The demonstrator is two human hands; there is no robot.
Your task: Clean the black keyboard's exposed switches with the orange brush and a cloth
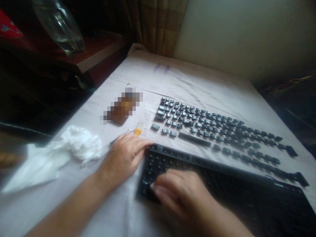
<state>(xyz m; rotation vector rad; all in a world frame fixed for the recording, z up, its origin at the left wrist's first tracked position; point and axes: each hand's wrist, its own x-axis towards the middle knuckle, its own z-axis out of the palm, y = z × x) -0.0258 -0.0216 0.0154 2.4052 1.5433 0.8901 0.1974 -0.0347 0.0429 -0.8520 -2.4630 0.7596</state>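
A black keyboard (222, 184) lies across the bed in front of me, its left part showing bare key positions. My left hand (127, 153) lies at the keyboard's upper left corner, fingers stretched out and their tips touching the edge. Over the keyboard's left end, my right hand (177, 191) is closed, with a small pale bit at its fingertips that is too blurred to name. Just beyond my left hand is a small brush-like item (138, 131) with an orange band and pale tip. Loose black keycaps (199, 125) lie in rows behind the keyboard.
Crumpled white cloth or tissue (79, 143) lies left of my left arm. A pixelated brown object (120, 110) rests farther back on the pale sheet (192, 79). A glass vessel (61, 29) stands on a wooden table (98, 49) at the upper left.
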